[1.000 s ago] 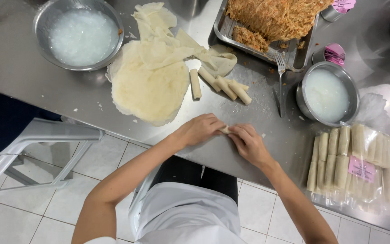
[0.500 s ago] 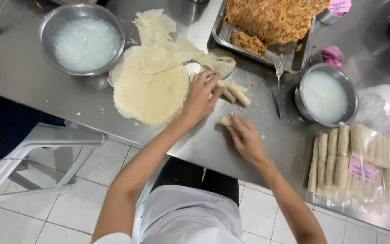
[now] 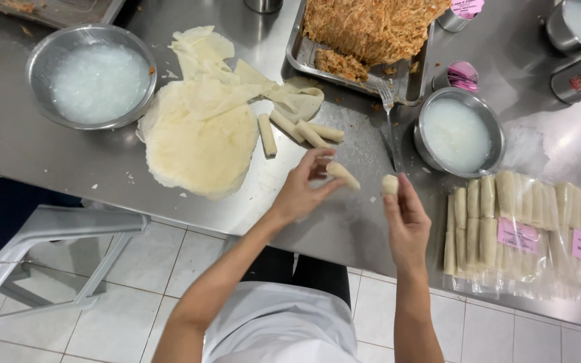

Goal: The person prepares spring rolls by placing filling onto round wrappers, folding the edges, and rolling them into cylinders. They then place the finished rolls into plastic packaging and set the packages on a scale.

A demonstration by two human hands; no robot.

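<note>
My left hand (image 3: 302, 191) holds a pale rolled spring roll (image 3: 342, 175) by one end, just above the steel table (image 3: 68, 161). My right hand (image 3: 406, 225) pinches a second small roll (image 3: 389, 185) between its fingertips. The two hands are a short way apart. Three finished rolls (image 3: 295, 130) lie on the table beyond my left hand. A stack of thin round wrappers (image 3: 200, 131) lies to their left, with loose torn sheets on top.
A metal tray of shredded orange filling (image 3: 371, 30) sits at the back with a fork (image 3: 389, 121) below it. A steel bowl of white paste (image 3: 458, 131) is right, a larger bowl (image 3: 92, 77) left. Bagged rolls (image 3: 526, 235) lie at right. A white chair frame (image 3: 55, 255) stands below-left.
My hands lifted from the table's front edge and drew apart. The left hand reached toward the finished rolls and came back holding a roll; the right now pinches a small roll.
</note>
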